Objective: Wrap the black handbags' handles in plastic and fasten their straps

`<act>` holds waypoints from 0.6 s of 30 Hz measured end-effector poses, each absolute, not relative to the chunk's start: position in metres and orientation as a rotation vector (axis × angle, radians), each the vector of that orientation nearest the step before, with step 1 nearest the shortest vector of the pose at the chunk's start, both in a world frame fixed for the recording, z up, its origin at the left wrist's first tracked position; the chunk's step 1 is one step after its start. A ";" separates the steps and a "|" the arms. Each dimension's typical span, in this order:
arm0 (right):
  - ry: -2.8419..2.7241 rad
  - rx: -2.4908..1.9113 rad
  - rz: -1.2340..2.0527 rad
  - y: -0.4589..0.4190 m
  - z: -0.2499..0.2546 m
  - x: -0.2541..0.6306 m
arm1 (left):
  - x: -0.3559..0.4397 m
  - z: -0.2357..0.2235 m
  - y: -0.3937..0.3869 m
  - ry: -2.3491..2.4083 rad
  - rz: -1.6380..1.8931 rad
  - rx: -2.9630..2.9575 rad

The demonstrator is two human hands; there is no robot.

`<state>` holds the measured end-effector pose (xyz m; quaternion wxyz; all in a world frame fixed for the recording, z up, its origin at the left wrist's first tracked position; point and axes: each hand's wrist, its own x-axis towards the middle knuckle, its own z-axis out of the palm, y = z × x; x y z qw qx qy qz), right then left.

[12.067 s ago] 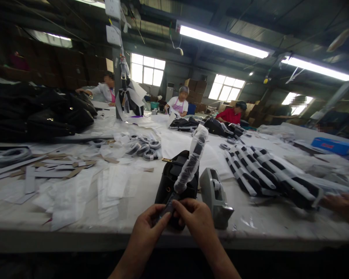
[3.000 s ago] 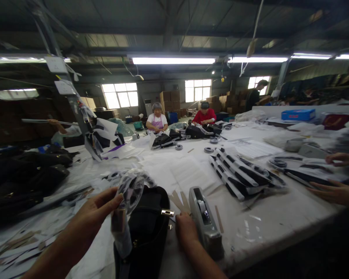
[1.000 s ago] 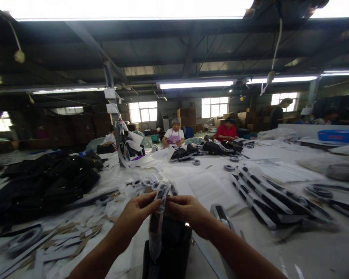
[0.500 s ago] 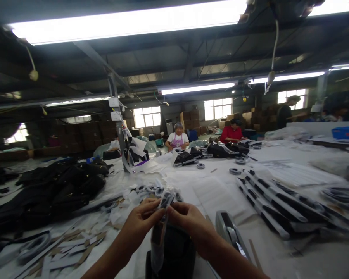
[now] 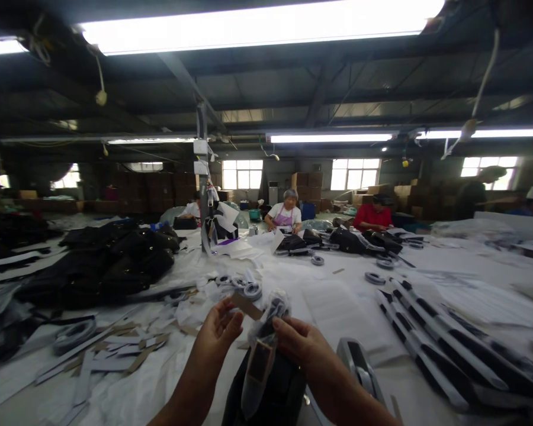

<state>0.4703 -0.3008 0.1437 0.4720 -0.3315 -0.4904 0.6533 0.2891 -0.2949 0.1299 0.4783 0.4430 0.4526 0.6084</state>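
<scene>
My left hand (image 5: 218, 331), left of centre, pinches one end of a short brown cardboard strip (image 5: 247, 306). The strip's other end reaches the clear plastic wrap around a handle (image 5: 276, 307). With thumb and fingers, my right hand (image 5: 298, 343) grips that wrapped handle from the right. Below both hands a black bag (image 5: 282, 390) stands close to me. A tan-edged dark piece (image 5: 261, 360) shows through the plastic down its front. Just right of my right forearm lies a grey device (image 5: 359, 367) that looks like a tape dispenser.
Loose cardboard and white strips (image 5: 124, 349) are strewn at left, before a heap of black bags (image 5: 119, 260). Grey rings (image 5: 252, 289) lie beyond my hands. Black-and-white wrapped lengths (image 5: 444, 337) lie at right. Co-workers sit across the table, one in a purple apron (image 5: 286, 218).
My left hand has moved away from the wrapped handle, and the brown cardboard strip now shows in its fingers. My right hand stays at the handle. The view has swung left.
</scene>
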 end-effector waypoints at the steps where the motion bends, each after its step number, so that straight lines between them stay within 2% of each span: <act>1: -1.218 -0.814 1.603 -0.301 0.145 0.470 | 0.289 0.129 -0.298 1.046 1.416 1.043; 4: -1.267 -0.831 1.594 -0.301 0.146 0.470 | 0.293 0.138 -0.305 0.909 1.237 1.107; 10: -1.299 -0.913 1.600 -0.295 0.145 0.473 | 0.298 0.159 -0.303 1.022 1.203 1.306; 14: -1.277 -0.722 1.775 -0.294 0.148 0.482 | 0.293 0.158 -0.301 1.026 1.194 1.334; 18: -0.999 -0.550 1.970 -0.295 0.142 0.491 | 0.290 0.158 -0.303 1.033 1.202 1.343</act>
